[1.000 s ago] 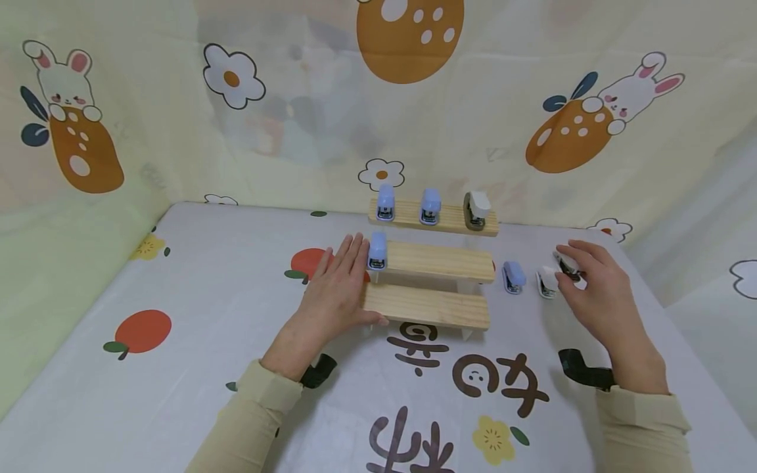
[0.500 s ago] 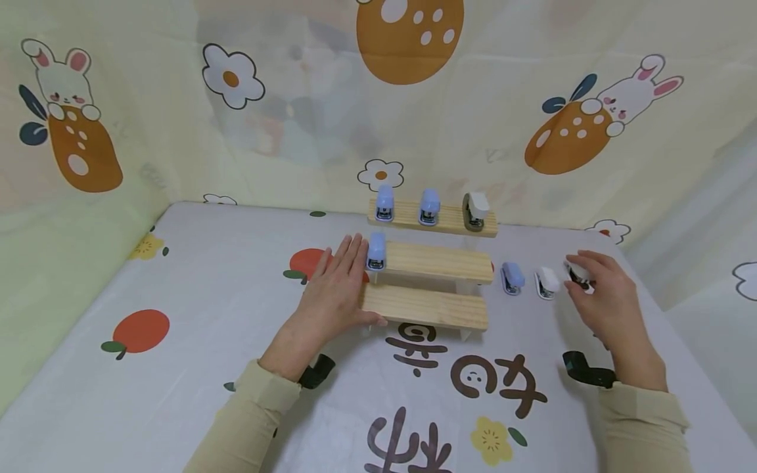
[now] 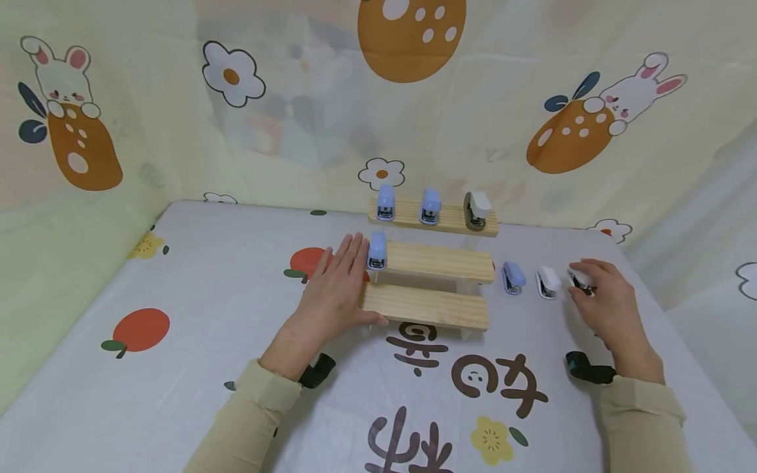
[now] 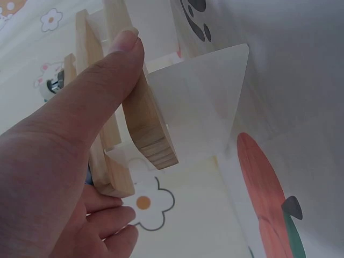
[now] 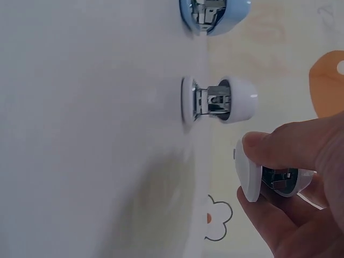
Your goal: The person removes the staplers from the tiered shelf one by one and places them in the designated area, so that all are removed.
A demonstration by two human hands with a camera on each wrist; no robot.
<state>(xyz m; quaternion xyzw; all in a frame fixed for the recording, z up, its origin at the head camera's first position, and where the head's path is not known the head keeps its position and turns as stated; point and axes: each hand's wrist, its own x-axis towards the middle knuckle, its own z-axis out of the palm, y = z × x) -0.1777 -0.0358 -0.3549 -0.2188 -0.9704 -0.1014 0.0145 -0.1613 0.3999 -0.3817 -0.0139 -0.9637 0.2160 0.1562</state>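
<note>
My right hand pinches a small white mini stapler between thumb and fingers, right of the stand. In the right wrist view the held stapler is tilted, with its white base facing the table. Another white stapler and a blue stapler stand on the table between it and the stand. My left hand lies along the left end of the stepped wooden stand, fingers straight, thumb on the front plank. A blue stapler sits on the middle plank's left end, beside my fingertips.
On the back plank stand two blue staplers and a white-and-grey one. The front plank carries nothing. A patterned cloth covers the table, and a printed curtain rises behind it.
My right hand has moved slightly right and toward me with the white stapler, away from the other white stapler it overlapped. My left hand has stayed at the stand.
</note>
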